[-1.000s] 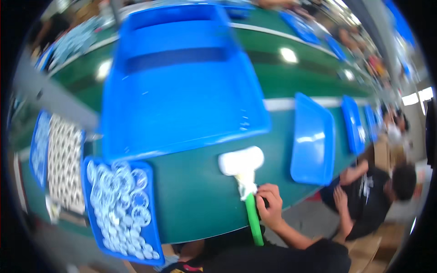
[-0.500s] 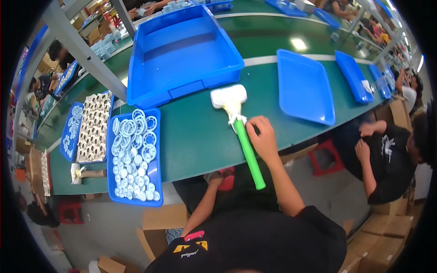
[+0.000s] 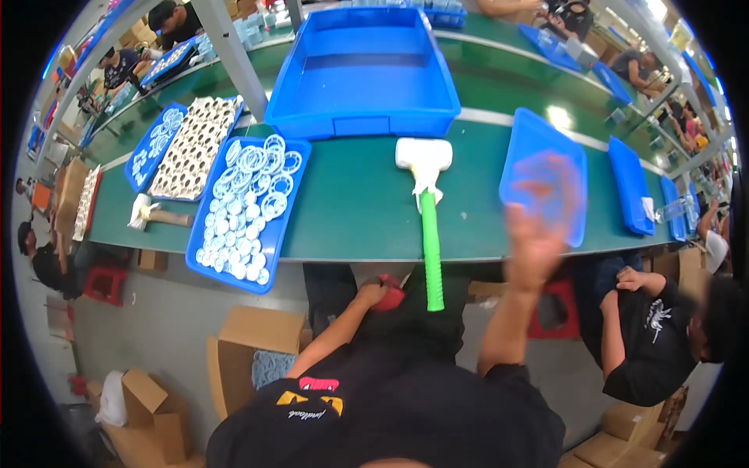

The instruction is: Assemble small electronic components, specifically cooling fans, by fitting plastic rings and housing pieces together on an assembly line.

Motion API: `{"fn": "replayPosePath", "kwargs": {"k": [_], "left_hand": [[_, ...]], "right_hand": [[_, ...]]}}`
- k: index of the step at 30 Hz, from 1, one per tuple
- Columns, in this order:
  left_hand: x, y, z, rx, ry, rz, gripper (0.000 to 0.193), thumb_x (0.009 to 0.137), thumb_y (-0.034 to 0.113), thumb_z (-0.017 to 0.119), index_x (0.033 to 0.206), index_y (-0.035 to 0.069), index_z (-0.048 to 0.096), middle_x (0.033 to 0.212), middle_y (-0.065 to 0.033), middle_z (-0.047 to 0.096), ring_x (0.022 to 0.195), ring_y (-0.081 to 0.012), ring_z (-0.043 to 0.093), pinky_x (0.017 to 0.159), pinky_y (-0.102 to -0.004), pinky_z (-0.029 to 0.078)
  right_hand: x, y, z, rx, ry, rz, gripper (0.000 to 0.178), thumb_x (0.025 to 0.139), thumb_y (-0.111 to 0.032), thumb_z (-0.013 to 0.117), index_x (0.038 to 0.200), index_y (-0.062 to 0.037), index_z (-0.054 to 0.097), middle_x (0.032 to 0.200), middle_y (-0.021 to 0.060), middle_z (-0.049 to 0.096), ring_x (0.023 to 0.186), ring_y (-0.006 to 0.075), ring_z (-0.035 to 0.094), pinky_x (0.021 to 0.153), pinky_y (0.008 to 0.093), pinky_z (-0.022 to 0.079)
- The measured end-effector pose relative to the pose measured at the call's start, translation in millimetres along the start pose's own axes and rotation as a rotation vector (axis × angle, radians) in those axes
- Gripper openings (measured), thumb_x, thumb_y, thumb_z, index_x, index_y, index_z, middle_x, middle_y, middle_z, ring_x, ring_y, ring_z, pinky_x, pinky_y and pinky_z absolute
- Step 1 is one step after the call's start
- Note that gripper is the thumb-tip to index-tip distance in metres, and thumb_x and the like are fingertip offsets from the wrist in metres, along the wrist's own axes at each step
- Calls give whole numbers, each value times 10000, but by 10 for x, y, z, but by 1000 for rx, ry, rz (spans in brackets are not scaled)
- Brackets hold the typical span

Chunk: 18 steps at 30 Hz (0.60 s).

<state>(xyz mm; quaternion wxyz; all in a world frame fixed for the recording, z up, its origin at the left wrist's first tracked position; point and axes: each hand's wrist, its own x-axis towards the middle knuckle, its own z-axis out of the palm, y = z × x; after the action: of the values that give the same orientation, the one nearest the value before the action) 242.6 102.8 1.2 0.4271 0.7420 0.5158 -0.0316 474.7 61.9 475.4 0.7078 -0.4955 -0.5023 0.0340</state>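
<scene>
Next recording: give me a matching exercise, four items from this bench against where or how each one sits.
Things:
1. mallet
2. large blue bin
3. tray of white rings
4. right hand

States:
A. raised and blurred, holding nothing
B. behind the mallet's head
C. left of the mallet
D. lying free, green handle past the table edge

Pairs: 1-D, 2-B, 3-C, 4-A

I see a long green workbench (image 3: 351,210) crossing the frame's upper half. On it lie a deep blue plastic bin (image 3: 363,66) at top centre, a white-headed mallet with a green handle (image 3: 425,195) below it, a flat blue tray of white rings (image 3: 246,207) at left, and an empty blue tray (image 3: 546,183) at right.
</scene>
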Motion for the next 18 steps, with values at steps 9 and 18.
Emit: {"fn": "replayPosePath", "kwargs": {"k": [9,18], "left_hand": [[67,7,-27,-1,-3,-60,610,968,522,551,1365,64,611,1345,-252,625,1293,-421,559,1081,-454,441],[-206,-33,-199,-145,96,23,539,912,463,596,1221,34,699,1195,-244,699,1138,-426,656,996,-483,505]], "right_hand": [[1211,-501,-1353,-158,-129,-723,765,930,-358,710,1463,108,420,1496,283,459,1265,424,590,939,439,555],[962,-771,-568,-87,-362,-717,753,935,-365,699,1451,114,434,1469,285,487,1260,422,597,934,439,559]]}}
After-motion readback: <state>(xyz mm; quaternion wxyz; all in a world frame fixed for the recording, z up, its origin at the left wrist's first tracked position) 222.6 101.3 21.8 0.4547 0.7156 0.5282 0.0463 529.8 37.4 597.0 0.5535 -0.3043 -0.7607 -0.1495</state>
